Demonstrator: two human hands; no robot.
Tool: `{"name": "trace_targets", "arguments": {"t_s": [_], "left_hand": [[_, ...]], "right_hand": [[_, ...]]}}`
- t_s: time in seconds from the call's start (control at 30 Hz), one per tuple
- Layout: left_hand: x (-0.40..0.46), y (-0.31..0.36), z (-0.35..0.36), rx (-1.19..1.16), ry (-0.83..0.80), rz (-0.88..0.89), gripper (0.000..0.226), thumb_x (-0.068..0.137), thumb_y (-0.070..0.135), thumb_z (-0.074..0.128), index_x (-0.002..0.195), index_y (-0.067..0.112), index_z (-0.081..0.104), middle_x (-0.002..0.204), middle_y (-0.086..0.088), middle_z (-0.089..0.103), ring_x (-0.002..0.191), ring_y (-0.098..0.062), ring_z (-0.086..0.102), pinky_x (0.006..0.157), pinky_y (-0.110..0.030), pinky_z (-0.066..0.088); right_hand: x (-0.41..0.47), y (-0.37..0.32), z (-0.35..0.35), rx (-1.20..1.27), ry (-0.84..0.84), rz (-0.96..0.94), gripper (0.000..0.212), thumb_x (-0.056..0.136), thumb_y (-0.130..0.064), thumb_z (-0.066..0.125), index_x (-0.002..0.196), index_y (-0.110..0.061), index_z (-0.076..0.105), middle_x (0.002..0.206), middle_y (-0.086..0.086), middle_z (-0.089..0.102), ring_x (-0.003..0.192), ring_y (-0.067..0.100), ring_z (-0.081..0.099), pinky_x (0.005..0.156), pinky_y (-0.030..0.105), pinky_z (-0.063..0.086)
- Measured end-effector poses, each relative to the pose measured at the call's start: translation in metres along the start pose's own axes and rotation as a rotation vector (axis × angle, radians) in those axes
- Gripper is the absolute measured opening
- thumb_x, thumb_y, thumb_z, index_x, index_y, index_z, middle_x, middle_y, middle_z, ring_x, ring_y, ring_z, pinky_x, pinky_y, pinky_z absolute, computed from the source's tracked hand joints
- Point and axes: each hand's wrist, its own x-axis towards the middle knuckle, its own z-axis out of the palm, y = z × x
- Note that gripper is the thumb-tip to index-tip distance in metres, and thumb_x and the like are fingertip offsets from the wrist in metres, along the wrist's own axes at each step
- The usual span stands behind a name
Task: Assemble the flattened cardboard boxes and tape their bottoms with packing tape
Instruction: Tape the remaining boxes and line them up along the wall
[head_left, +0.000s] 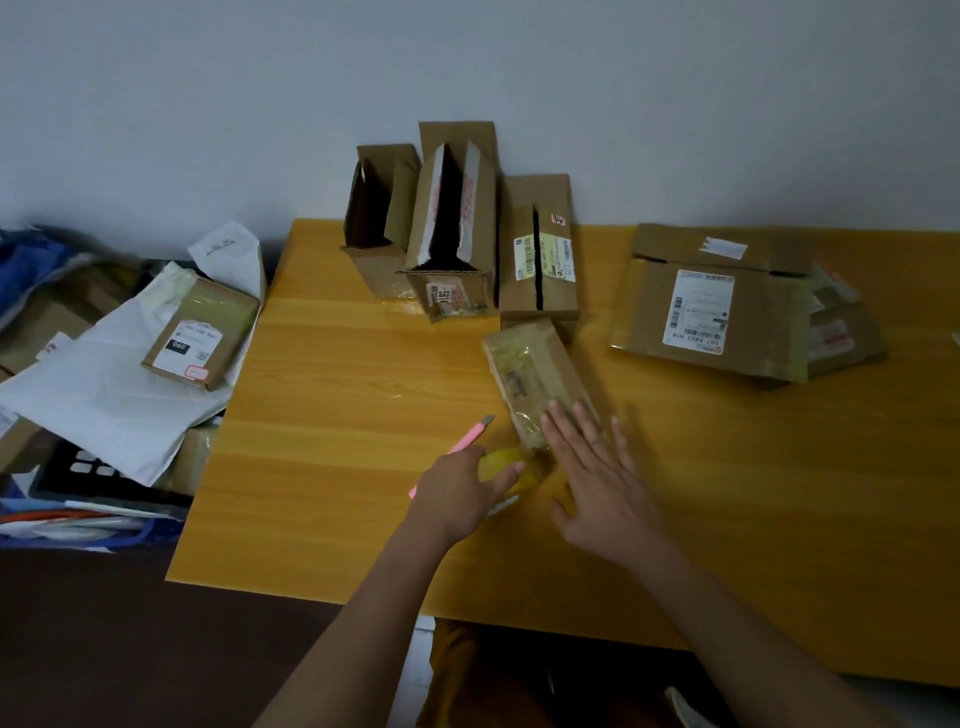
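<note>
A white label (697, 307) on the flat box (711, 322) at the far right read "507 P802 H16", seen upside down above a barcode. The middle upright box (451, 218) at the far edge of the counter (332, 395) bore a small sticker (443, 296) with "581" and a cut-off digit. Off the counter to the left, a parcel (202, 332) carried a black patch (179, 346) reading "060" or "090". Other labels were too small to read.
</note>
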Motion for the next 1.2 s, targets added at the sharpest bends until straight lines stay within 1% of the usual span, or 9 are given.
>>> {"name": "trace_targets", "arguments": {"t_s": [0.13,0.3,0.43,0.5,0.57,0.77,0.9,1.1,1.2], "left_hand": [[0.002,-0.001,0.001,0.0,-0.021,0.004,0.066,0.09,0.062,0.05,0.13,0.009,0.054,0.084,-0.002,0.06,0.071,-0.017,0.053,0.066,-0.033,0.043],[0.0,-0.015,-0.012,-0.158,-0.17,-0.028,0.069,0.091,0.06,0.051,0.139,0.011,0.05,0.133,-0.008,0.058,0.103,-0.02,0.061,0.084,-0.031,0.046],[-0.005,-0.017,-0.025,-0.164,-0.108,-0.037,0.062,0.092,0.057,0.051,0.134,0.013,0.054,0.081,-0.011,0.066,0.066,-0.019,0.057,0.063,-0.036,0.044],[-0.005,-0.008,-0.03,-0.061,-0.091,-0.061,0.064,0.092,0.058,0.05,0.131,0.008,0.055,0.074,-0.013,0.061,0.064,-0.023,0.056,0.059,-0.036,0.042],[-0.003,0.001,-0.032,0.035,-0.111,-0.121,0.066,0.093,0.058,0.048,0.129,0.003,0.055,0.066,-0.01,0.054,0.058,-0.023,0.053,0.051,-0.032,0.035],[-0.009,-0.007,-0.026,0.341,-0.14,-0.257,0.064,0.091,0.069,0.039,0.11,0.011,0.059,0.094,-0.004,0.061,0.085,-0.021,0.063,0.064,-0.031,0.046],[-0.015,-0.024,-0.015,0.035,-0.087,-0.096,0.043,0.095,0.053,0.048,0.13,0.028,0.045,0.118,-0.004,0.054,0.094,-0.023,0.061,0.073,-0.035,0.048],[-0.007,-0.045,-0.004,-0.395,0.025,-0.058,0.003,0.089,0.032,0.067,0.089,0.031,0.065,0.107,0.004,0.065,0.103,-0.011,0.06,0.084,-0.032,0.051],[-0.004,-0.047,-0.003,-0.491,0.051,-0.074,0.009,0.089,0.027,0.069,0.08,0.028,0.066,0.104,0.011,0.068,0.099,-0.006,0.06,0.079,-0.021,0.047]], "right_hand": [[0.004,-0.004,-0.003,0.066,-0.034,-0.002,0.102,0.082,-0.03,0.058,0.153,-0.027,-0.016,0.157,-0.013,-0.029,0.143,0.009,-0.03,0.118,0.047,-0.016],[0.01,0.005,-0.007,0.131,-0.084,-0.033,0.097,0.083,-0.035,0.053,0.152,-0.037,-0.015,0.155,-0.021,-0.031,0.142,0.004,-0.031,0.116,0.052,-0.014],[0.013,0.005,-0.005,0.274,-0.001,-0.02,0.067,0.091,-0.055,0.026,0.152,-0.044,0.001,0.157,-0.028,-0.016,0.143,-0.004,-0.021,0.116,0.055,-0.013],[0.015,0.0,-0.004,0.375,0.079,0.041,0.061,0.092,-0.066,0.016,0.149,-0.047,0.019,0.157,-0.031,-0.002,0.144,-0.008,-0.011,0.116,0.054,-0.014],[0.017,-0.01,-0.004,0.476,0.167,0.132,0.057,0.094,-0.068,0.021,0.143,-0.043,0.039,0.152,-0.032,0.014,0.144,-0.009,0.0,0.115,0.053,-0.013],[0.027,-0.031,-0.004,0.51,0.271,0.317,0.042,0.091,-0.056,0.053,0.125,-0.034,0.063,0.148,-0.021,0.041,0.144,0.0,0.019,0.116,0.056,-0.006],[0.033,-0.04,0.01,0.536,0.37,0.376,0.042,0.081,-0.053,0.068,0.115,-0.028,0.068,0.144,-0.018,0.048,0.144,0.002,0.024,0.115,0.062,0.006],[0.031,-0.046,0.012,0.457,0.42,0.36,0.038,0.082,-0.045,0.071,0.114,-0.024,0.067,0.143,-0.01,0.051,0.144,0.01,0.029,0.115,0.061,0.006],[0.033,-0.05,0.003,0.345,0.411,0.378,0.034,0.082,-0.041,0.073,0.109,-0.021,0.069,0.139,-0.005,0.056,0.141,0.016,0.035,0.117,0.052,0.001]]}}
